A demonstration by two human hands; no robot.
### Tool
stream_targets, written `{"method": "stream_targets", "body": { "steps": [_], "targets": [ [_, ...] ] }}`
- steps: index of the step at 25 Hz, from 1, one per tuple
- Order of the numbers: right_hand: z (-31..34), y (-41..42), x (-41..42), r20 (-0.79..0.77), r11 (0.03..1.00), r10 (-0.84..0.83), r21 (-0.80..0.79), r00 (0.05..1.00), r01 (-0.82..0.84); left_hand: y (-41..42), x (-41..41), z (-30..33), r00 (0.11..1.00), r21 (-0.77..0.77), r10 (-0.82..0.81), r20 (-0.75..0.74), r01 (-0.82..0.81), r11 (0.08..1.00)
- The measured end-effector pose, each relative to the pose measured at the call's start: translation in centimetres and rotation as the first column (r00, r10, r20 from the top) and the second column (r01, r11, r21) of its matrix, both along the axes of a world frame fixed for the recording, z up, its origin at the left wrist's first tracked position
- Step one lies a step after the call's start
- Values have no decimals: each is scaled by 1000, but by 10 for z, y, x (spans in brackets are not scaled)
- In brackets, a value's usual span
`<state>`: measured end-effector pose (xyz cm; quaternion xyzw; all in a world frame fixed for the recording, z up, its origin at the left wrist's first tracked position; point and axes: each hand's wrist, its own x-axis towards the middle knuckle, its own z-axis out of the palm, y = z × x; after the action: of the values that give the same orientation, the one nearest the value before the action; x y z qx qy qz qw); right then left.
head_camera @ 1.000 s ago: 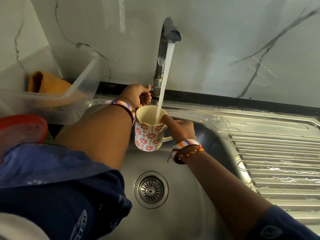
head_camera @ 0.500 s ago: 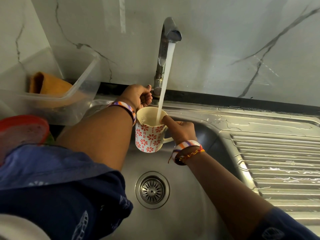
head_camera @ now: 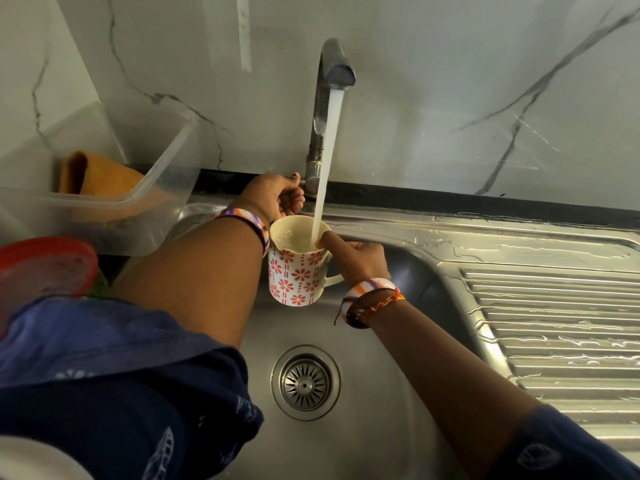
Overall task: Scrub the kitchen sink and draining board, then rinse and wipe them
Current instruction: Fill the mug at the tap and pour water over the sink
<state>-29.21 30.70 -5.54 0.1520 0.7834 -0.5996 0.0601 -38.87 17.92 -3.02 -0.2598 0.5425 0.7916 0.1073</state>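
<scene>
Holding a white ceramic mug with red flower print (head_camera: 296, 271) by its handle in the right hand (head_camera: 363, 258), thumb on the rim, under water running from the chrome tap (head_camera: 325, 98), left hand (head_camera: 273, 199) curled round the tap's base lever, over the stainless steel sink (head_camera: 363, 393), wet ribbed draining board (head_camera: 554, 323) to the right.

Two hands are seen: a left hand (head_camera: 273, 197) at about 11 o'clock from centre and a right hand (head_camera: 360, 259) near centre. One patterned mug (head_camera: 296, 275) is counted, one tap (head_camera: 323, 109) at 12 o'clock, and one sink (head_camera: 374, 427) with one drain strainer (head_camera: 304, 382) at 6 o'clock. One draining board (head_camera: 561, 341) is shown at 3 o'clock. One clear plastic tub (head_camera: 145, 202) and one orange cloth (head_camera: 97, 174) are counted at 10 o'clock, one red lid (head_camera: 45, 268) at 9 o'clock. Three wrist bands are worn, one (head_camera: 247, 218) left, two (head_camera: 370, 285) right.
</scene>
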Motion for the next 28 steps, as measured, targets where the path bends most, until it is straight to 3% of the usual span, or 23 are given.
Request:
{"method": "stream_targets", "body": {
  "steps": [14, 17, 19, 21, 23, 25, 28],
  "targets": [
    [-8, -1, -7, 1, 1000, 17, -4, 1000, -17, -3, 0, 3, 999, -55, -3, 39, 5, 998],
    [-8, 4, -10, -8, 1000, 4, 7, 1000, -4, 0, 1, 12, 997, -205, -53, 60, 64, 977],
    [-6, 10, -11, -1, 1000, 9, 12, 1000, -9, 7, 0, 21, 995, -392, -87, 56, 102, 914],
    [-4, 19, -9, -5, 1000, 26, 15, 1000, -26, 17, -6, 27, 996, -580, -75, -55, 29, 814],
    [2, 33, -5, -9, 999, 34, 6, 999, -34, 24, -14, 31, 969, -799, -124, -216, -102, 592],
    [16, 50, 0, 2, 1000, 8, 6, 1000, -8, 28, -14, 29, 945, -895, -210, -250, -142, 424],
    [41, 82, 6, -63, 998, -58, 15, 996, 59, 29, 5, 6, 927, -830, -175, -333, -200, 521]
  ]
}}
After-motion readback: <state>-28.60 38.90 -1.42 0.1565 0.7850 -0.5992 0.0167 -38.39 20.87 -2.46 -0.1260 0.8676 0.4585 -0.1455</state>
